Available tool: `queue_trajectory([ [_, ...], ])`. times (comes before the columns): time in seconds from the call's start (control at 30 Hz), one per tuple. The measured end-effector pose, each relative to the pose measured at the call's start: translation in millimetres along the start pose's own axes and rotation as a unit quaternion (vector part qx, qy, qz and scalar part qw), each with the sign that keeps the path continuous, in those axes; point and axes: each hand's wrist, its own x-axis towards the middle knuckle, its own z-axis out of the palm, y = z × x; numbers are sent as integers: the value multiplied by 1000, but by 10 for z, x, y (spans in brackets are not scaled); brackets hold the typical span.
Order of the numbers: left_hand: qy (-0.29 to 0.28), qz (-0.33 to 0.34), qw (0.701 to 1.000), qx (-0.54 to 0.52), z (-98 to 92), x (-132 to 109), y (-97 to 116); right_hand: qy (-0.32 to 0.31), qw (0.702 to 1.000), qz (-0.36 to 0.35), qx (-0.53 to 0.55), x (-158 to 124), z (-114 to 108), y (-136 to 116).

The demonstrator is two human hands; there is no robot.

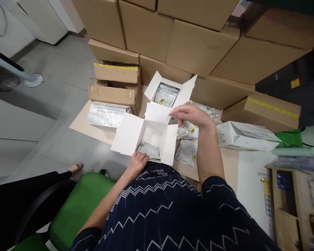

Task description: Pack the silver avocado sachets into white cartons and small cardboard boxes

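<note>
An open white carton [154, 130] stands against my body, flaps spread, with several flat pouches [149, 150] at its near side. My left hand [139, 162] has its fingers curled over the carton's near left edge, beside the pouches. Above the carton's right side hovers my right hand [192, 115], its fingers loosely bent and apart, fingertips by the far flap [158, 112]; no object shows in it. Behind lies a second open white carton [183, 91], filled with silver-and-white pouches [166, 96]. Loose pouches with an avocado print [186, 152] lie on the right.
A closed white carton [107, 115] sits left, before an open brown box [115, 87]. Another white carton [244, 135] and a brown box [264, 113] stand right. Stacked brown boxes [146, 29] wall the back. A green chair [81, 205] and a person's foot [75, 168] are left.
</note>
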Motion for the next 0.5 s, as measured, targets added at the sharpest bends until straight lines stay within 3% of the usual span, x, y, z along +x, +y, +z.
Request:
queue_trajectory([
  [0.1,0,9,1000,-24,4,12,-24,164,980,105,-37,-519,-217,738],
  [0.17,-1,12,999,-33,8,18,-34,205,944,230,-115,-783,-232,1291],
  [0.23,-3,13,999,-33,11,23,-40,183,885,362,-230,-967,-137,1793],
  [0.3,-8,14,999,-29,15,26,-44,137,840,431,-300,-1078,34,2181],
  [0.4,-13,16,999,-27,23,28,-54,101,826,450,-325,-1138,305,2522],
  [0.5,-12,16,999,-32,29,28,-63,118,820,448,-337,-1115,471,2624],
])
